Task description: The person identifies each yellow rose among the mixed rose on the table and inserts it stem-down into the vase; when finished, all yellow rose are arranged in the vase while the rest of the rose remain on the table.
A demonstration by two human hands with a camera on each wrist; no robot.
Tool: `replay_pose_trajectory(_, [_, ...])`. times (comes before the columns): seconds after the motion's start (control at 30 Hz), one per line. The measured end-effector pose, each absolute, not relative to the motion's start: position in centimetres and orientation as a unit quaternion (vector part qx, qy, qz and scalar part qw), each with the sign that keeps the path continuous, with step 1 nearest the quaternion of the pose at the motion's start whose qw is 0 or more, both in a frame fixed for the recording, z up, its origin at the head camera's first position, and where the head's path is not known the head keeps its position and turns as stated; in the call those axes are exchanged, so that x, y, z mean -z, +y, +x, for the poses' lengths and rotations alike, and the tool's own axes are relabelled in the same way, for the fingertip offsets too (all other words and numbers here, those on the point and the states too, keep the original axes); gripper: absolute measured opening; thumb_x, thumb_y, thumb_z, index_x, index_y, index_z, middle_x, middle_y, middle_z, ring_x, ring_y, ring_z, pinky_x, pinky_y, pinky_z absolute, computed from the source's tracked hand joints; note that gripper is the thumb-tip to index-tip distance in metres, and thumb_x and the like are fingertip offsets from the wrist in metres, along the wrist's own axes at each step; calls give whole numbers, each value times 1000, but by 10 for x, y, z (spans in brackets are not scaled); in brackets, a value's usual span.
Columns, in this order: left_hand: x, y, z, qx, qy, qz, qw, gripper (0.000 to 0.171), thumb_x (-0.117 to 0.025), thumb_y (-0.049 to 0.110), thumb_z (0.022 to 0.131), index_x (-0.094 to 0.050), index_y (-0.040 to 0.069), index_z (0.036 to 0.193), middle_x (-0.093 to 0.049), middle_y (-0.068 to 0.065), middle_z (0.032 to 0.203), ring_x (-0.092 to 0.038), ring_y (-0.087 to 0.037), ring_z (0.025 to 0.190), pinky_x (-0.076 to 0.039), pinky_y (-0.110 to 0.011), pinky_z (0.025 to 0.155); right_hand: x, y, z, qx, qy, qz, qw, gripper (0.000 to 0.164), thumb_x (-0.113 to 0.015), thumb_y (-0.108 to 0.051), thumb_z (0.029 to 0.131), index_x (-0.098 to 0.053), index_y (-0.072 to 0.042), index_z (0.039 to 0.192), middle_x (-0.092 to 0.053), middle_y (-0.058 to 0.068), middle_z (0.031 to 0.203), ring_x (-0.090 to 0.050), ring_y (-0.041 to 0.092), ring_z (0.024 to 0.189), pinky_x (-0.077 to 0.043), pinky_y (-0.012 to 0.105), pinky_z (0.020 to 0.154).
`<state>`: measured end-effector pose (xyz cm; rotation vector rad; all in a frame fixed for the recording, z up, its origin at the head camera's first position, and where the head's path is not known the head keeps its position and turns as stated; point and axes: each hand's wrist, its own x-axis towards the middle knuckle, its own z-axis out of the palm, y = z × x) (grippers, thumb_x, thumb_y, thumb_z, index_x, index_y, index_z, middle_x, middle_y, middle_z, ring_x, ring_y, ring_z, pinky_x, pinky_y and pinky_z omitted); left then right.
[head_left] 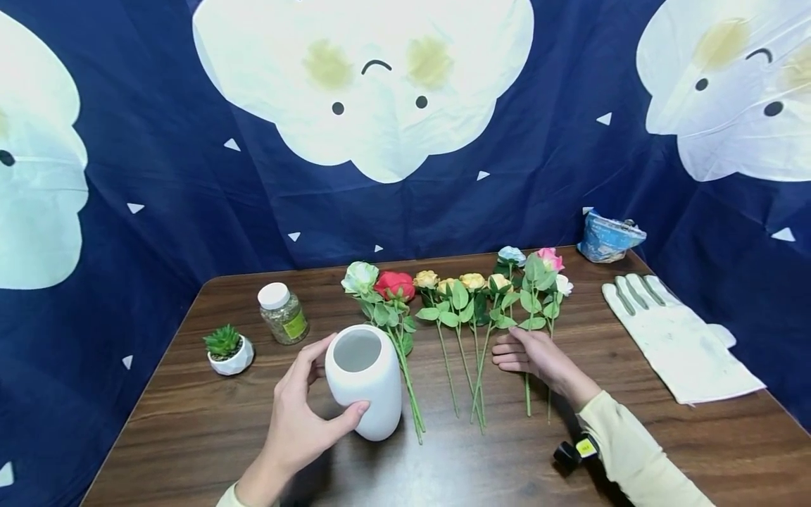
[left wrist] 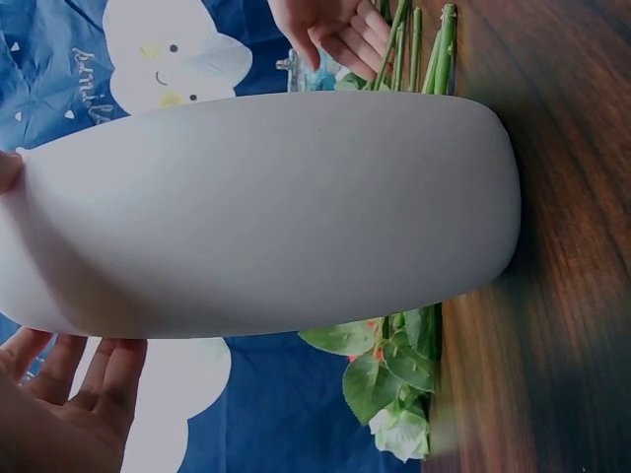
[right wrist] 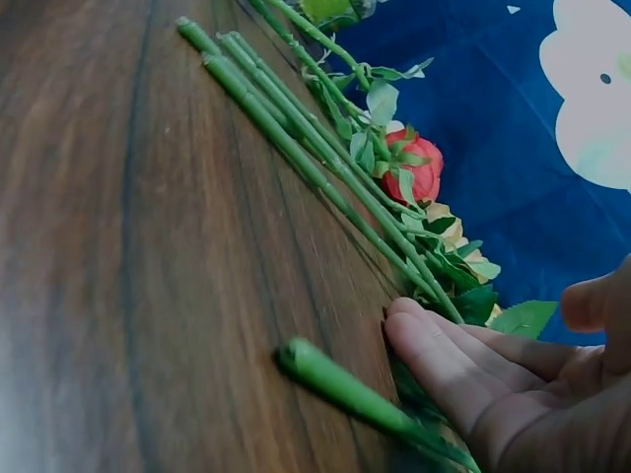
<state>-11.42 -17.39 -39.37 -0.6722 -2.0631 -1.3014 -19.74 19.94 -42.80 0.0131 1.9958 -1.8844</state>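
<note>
Left hand [head_left: 304, 415] grips white vase [head_left: 374, 401], well inside left tabletop edge [head_left: 136, 422].

a brown table [head_left: 469, 472] bears flowers [head_left: 460, 296], jar [head_left: 283, 317], potted plant [head_left: 229, 353] and glove [head_left: 681, 345].

Vase [left wrist: 266, 217]: mouth end cut off in left wrist view; jar label [head_left: 295, 326]: print apparently blurred.

Sleeves in plain pale cream clothe both arms: the right sleeve [head_left: 636, 451] is lightly creased and reaches toward the wrist, while only the end of a matching left sleeve [head_left: 229, 498] shows. Beside the right sleeve sits a black device [head_left: 567, 458] with a bright yellow label [head_left: 586, 448].
</note>
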Motion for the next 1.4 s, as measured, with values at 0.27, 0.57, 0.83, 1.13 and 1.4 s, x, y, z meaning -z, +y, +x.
replay_pose_trajectory(0.27, [391, -174, -113, 499, -783, -242, 280, 90, -93, 8, 62, -55, 6, 144, -68, -13, 126, -65, -12, 95, -50, -13, 86, 432, 191, -206, 704, 679, 30, 207, 57, -25, -21, 114, -37, 28, 140, -73, 22, 110, -74, 18, 92, -61, 34, 87])
replay_pose_trajectory(0.57, [389, -174, -113, 498, -788, -235, 276, 89, -93, 8, 63, -55, 4, 143, -68, -12, 126, -64, -10, 95, -50, -13, 86, 436, 186, -211, 733, 649, 71, 191, 54, -32, -18, 112, -36, 28, 141, -75, 18, 100, -75, 18, 83, -62, 32, 83])
replay_pose_trajectory(0.83, [389, -174, -112, 496, -792, -228, 272, 89, -93, 9, 63, -56, 7, 144, -69, -11, 125, -65, -11, 95, -50, -13, 86, 439, 183, -213, 744, 635, 77, 190, 50, -33, -11, 111, -32, 29, 141, -74, 21, 102, -74, 18, 86, -62, 33, 84])
replay_pose_trajectory(1.13, [391, -174, -109, 498, -793, -225, 269, 90, -93, 9, 63, -55, 8, 144, -68, -11, 127, -65, -13, 95, -50, -13, 86, 444, 179, -213, 761, 617, 63, 188, 40, -38, 0, 106, -37, 30, 133, -76, 14, 93, -74, 15, 83, -62, 30, 81])
replay_pose_trajectory(1.4, [390, -174, -111, 505, -789, -229, 265, 89, -93, 8, 64, -55, 8, 145, -67, -11, 128, -65, -13, 97, -51, -14, 87, 445, 174, -210, 748, 641, 40, 168, 42, -44, 4, 105, -36, 32, 135, -75, 15, 99, -73, 13, 86, -61, 28, 83])
